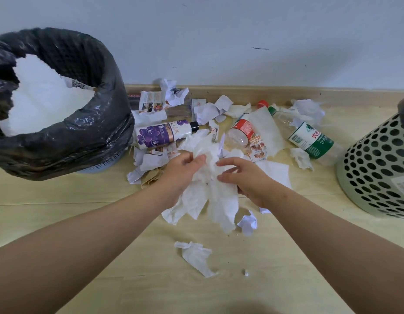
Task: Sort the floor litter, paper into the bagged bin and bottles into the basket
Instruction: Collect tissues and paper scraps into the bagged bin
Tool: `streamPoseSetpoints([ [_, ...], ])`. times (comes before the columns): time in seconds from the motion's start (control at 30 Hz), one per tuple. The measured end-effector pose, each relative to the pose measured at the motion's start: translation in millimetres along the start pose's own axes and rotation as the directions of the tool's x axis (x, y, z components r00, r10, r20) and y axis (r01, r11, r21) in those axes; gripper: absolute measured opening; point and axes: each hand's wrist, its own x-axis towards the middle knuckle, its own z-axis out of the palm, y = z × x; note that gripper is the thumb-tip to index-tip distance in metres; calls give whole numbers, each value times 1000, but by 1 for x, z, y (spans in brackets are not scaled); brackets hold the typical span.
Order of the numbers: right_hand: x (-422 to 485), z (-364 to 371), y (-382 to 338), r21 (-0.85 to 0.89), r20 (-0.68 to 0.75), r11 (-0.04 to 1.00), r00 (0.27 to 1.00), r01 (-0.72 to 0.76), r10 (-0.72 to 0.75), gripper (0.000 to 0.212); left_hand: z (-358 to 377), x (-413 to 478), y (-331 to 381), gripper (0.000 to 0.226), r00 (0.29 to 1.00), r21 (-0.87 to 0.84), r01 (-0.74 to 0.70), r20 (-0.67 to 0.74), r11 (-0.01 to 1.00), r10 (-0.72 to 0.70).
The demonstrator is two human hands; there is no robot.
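Observation:
A bundle of white tissue paper hangs between my hands above the floor. My left hand grips its left side and my right hand grips its right side, fingers curled into the paper. The bin with a black bag stands at the left, white paper inside. At the right edge stands the green perforated basket. On the floor behind my hands lie a purple-labelled LUX bottle, a clear bottle with a red label and a clear bottle with a green label.
Crumpled paper scraps and printed leaflets litter the floor by the skirting board. A loose tissue lies near me, another crumpled piece under my right wrist. A wall closes the far side.

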Motion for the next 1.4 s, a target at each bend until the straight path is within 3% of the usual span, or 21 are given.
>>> streamPoseSetpoints([
  [0.1, 5, -12, 8, -36, -167, 998, 985, -60, 53, 16, -6, 1, -1, 22, 999, 51, 48, -17, 998, -47],
  [0.2, 10, -23, 22, -213, -296, 966, 952, -146, 78, 22, -13, 3, -7, 33, 998, 140, 58, -47, 988, -52],
  [0.33, 9, -30, 34, -285, -377, 939, 923, -194, 76, 23, -24, 8, -16, 35, 991, 231, 87, -114, 969, -62],
  [0.4, 7, -28, 30, -200, -369, 967, 926, -160, 77, 21, -26, 8, -18, 23, 991, 277, 111, -102, 954, -86],
  [0.47, 5, -21, 18, 7, -324, 995, 941, -95, 92, 17, -26, 4, -15, 19, 993, 328, 113, -59, 938, -99],
  [0.6, 0, 2, -19, 365, -105, 931, 994, -2, 43, 13, -18, -7, 2, 13, 995, 285, 31, 83, 958, -57],
  [0.7, -3, 21, -44, 456, -20, 889, 999, 34, -28, 15, -12, -14, 15, 13, 989, 176, -42, 146, 983, 16],
  [0.83, -7, 34, -64, 547, -24, 832, 995, 93, -95, 18, -19, -14, 31, 23, 993, 44, -93, 81, 995, 89],
  [1.03, -14, 52, -99, 506, 13, 854, 989, 123, -150, 18, -44, -36, 63, 42, 981, 54, -193, -4, 980, 194],
  [1.23, -15, 81, -154, 361, -7, 888, 953, 284, -302, 12, -71, -54, 115, 13, 943, 52, -258, -204, 965, 263],
  [1.4, -21, 114, -196, 190, 8, 916, 932, 354, -362, 41, -105, -63, 158, 12, 891, -3, -281, -371, 960, 260],
])
